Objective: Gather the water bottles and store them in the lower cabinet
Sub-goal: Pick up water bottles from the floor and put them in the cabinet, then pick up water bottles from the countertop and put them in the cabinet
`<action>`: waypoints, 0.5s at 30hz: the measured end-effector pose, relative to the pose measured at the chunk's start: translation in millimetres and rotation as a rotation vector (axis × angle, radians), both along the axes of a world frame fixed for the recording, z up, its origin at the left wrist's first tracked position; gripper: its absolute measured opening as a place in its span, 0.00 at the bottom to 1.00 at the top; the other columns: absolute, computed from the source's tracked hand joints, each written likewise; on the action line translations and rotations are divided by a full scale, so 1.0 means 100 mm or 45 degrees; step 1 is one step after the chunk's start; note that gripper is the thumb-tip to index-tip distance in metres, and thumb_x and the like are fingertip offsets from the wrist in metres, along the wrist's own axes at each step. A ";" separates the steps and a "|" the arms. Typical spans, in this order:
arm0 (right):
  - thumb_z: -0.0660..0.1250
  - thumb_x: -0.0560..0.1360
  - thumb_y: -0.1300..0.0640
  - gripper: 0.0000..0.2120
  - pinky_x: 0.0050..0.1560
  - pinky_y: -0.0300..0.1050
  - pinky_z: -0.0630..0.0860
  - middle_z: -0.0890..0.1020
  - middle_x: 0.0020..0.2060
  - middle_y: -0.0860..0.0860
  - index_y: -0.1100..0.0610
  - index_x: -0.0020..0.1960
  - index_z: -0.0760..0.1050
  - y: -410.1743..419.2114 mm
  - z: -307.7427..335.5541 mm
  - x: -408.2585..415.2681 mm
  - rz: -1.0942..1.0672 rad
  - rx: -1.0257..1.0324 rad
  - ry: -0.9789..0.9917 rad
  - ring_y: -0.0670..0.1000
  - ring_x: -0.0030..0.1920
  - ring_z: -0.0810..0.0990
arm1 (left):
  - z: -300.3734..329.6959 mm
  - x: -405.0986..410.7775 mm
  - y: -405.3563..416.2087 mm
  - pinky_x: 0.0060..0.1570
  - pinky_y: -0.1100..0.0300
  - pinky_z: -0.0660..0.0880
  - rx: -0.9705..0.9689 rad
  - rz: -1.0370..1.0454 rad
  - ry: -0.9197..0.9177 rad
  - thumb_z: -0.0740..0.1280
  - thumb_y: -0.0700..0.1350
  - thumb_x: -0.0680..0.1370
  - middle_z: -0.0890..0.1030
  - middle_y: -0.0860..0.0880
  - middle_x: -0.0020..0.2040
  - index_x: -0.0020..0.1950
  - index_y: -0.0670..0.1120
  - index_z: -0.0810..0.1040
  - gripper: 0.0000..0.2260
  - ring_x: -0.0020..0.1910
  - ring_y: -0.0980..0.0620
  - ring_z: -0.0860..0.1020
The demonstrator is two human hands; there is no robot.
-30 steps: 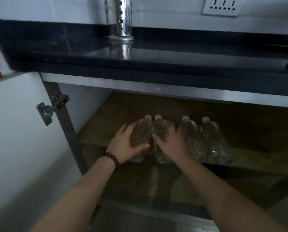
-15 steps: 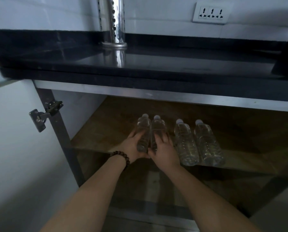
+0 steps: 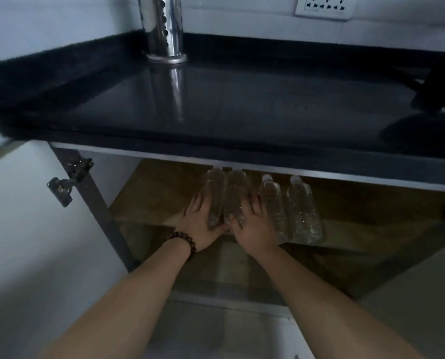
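Several clear water bottles lie side by side on the wooden shelf of the open lower cabinet, caps pointing inward. My left hand rests on the leftmost bottle, fingers spread along its side. Beside it, my right hand lies with spread fingers on the second bottle. Two more bottles lie untouched to the right. The caps of the two left bottles are hidden under the cabinet's top rail.
A black countertop overhangs the cabinet, with a shiny metal cylinder at its back and a dark object at the right edge. The white cabinet door stands open at left with its hinge. A lower shelf lies beneath.
Both hands have pushed the two left bottles deeper into the shelf, and the fingers have flattened out over them. My view has risen, showing more countertop.
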State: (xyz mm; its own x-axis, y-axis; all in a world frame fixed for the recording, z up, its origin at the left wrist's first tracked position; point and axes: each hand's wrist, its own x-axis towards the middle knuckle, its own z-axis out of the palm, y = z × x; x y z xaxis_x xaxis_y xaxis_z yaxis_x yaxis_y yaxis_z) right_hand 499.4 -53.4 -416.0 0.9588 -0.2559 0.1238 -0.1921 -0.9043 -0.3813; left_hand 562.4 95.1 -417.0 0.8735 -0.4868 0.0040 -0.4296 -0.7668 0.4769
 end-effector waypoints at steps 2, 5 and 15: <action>0.46 0.79 0.40 0.32 0.76 0.54 0.45 0.45 0.78 0.54 0.53 0.78 0.43 0.04 0.20 -0.25 -0.005 0.002 0.078 0.55 0.77 0.42 | 0.16 -0.26 0.01 0.75 0.48 0.50 0.006 0.045 0.051 0.60 0.66 0.75 0.47 0.49 0.79 0.79 0.50 0.45 0.40 0.78 0.50 0.46; 0.47 0.81 0.42 0.31 0.76 0.50 0.39 0.42 0.78 0.53 0.52 0.78 0.41 0.14 0.58 -0.64 0.003 0.146 0.214 0.53 0.77 0.37 | 0.49 -0.69 0.03 0.74 0.47 0.51 0.021 0.086 0.121 0.59 0.62 0.76 0.46 0.49 0.79 0.78 0.50 0.44 0.38 0.78 0.51 0.48; 0.41 0.77 0.35 0.33 0.76 0.48 0.39 0.43 0.78 0.47 0.49 0.78 0.46 0.42 2.31 -1.88 -0.046 0.284 0.320 0.47 0.75 0.34 | 2.17 -1.91 0.27 0.76 0.47 0.45 0.234 0.051 0.209 0.52 0.65 0.78 0.45 0.51 0.79 0.79 0.51 0.41 0.36 0.78 0.52 0.43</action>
